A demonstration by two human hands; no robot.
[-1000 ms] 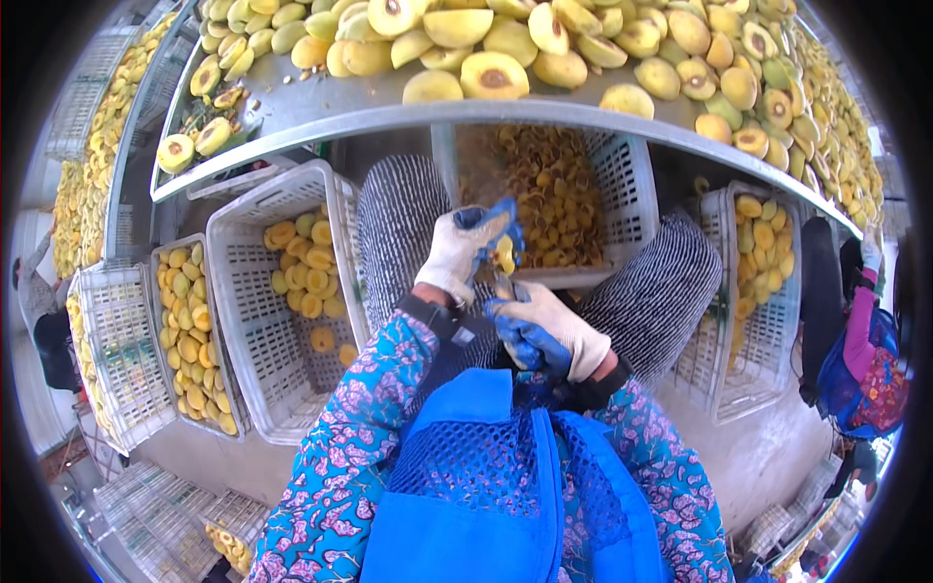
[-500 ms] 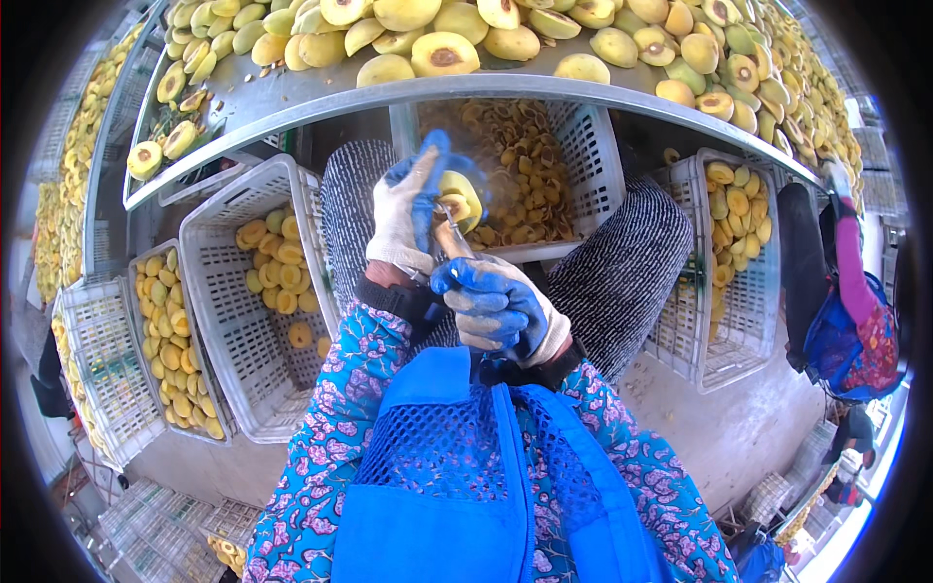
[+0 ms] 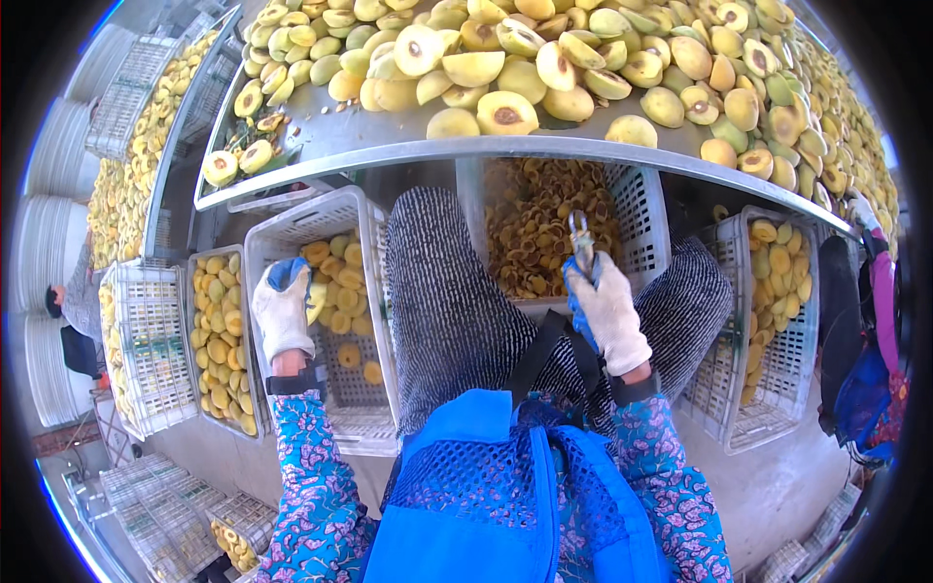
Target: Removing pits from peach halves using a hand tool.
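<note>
My left hand (image 3: pixel 282 309), in a white glove with blue on the fingers, is closed over the white crate (image 3: pixel 377 418) on my left. A pale yellow peach half (image 3: pixel 316 303) shows at its inner side, held by the fingers; the palm hides the rest. Several peach halves (image 3: pixel 342 291) lie in that crate. My right hand (image 3: pixel 607 309), gloved alike, grips a pitting tool (image 3: pixel 581 238) whose looped metal end points away from me. Below the tool, between my knees, stands a crate of brownish pit scraps (image 3: pixel 535 223).
A metal-rimmed table (image 3: pixel 389 151) heaped with halved peaches (image 3: pixel 505 112) runs across the far side. More peach crates stand at far left (image 3: pixel 219 330) and right (image 3: pixel 777 282). At the right edge a co-worker's pink sleeve (image 3: pixel 884 306) reaches to the table.
My hands have parted. The left carried the peach half leftward over the crate; the right drew away to the right with the tool. The view has shifted too.
</note>
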